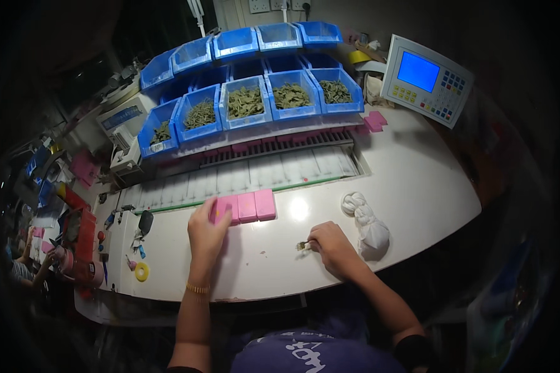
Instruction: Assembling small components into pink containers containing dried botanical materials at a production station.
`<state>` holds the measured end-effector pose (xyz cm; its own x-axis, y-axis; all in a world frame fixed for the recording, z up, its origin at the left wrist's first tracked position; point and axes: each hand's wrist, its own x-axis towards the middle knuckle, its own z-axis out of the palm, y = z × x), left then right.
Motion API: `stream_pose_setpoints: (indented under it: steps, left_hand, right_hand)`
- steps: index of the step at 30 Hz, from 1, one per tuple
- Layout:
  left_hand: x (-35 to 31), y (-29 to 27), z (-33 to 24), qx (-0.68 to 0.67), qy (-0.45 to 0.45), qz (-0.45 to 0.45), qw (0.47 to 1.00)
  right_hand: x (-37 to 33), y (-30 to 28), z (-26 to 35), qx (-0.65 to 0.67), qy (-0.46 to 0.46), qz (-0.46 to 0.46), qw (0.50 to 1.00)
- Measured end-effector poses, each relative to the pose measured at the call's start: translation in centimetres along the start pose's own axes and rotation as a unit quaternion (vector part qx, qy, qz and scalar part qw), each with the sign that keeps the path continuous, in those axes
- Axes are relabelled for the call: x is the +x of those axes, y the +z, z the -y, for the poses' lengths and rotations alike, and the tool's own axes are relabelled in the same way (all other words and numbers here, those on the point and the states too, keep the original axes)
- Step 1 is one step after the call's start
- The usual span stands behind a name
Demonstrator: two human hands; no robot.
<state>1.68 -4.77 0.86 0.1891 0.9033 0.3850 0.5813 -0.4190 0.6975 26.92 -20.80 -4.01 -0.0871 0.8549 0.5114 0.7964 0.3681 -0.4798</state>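
Several pink blocks (pixel 247 207) stand side by side in a short row on the white worktop (pixel 267 273). My left hand (pixel 206 231), a gold-coloured bracelet on its wrist, is at the row's left end, its thumb and fingers closed around the leftmost pink block (pixel 221 210). Farther right, my right hand (pixel 335 247) hovers low over or rests on the worktop, its fingers pinched on a small whitish piece with dark green bits (pixel 303 246). The piece's exact kind is too small to make out. Just right of that hand lies a knotted white cloth or bag (pixel 367 224).
Blue bins (pixel 246 102) with greenish small pieces rise in tiers at the back. In front of them runs a white slatted panel (pixel 242 179). A control panel with a blue screen (pixel 426 78) stands back right; a yellow tape roll (pixel 141 271) lies left. Another person works far left.
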Motion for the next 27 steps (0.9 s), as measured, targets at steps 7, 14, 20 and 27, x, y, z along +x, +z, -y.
stream_pose_setpoints:
  steps: [7, 14, 20, 27]
  left_hand:
    - [11.8, 8.0, 6.2, 0.219, 0.042, -0.075, 0.972]
    - [10.3, 5.1, 7.7, 0.293, -0.050, -0.050, 0.953]
    - [7.8, 3.0, 8.2, 0.276, 0.034, -0.099, 0.955]
    - [-2.0, 3.5, -1.7, -0.170, -0.087, 0.279, 0.941]
  right_hand:
    - [-0.4, 0.4, 0.1, 0.169, 0.223, -0.146, 0.949]
    - [-0.6, -0.1, -0.2, 0.195, 0.322, -0.122, 0.918]
    - [-0.1, 1.8, 1.0, 0.417, 0.330, -0.145, 0.834]
    - [0.2, 1.6, 3.4, 0.538, 0.353, -0.126, 0.755]
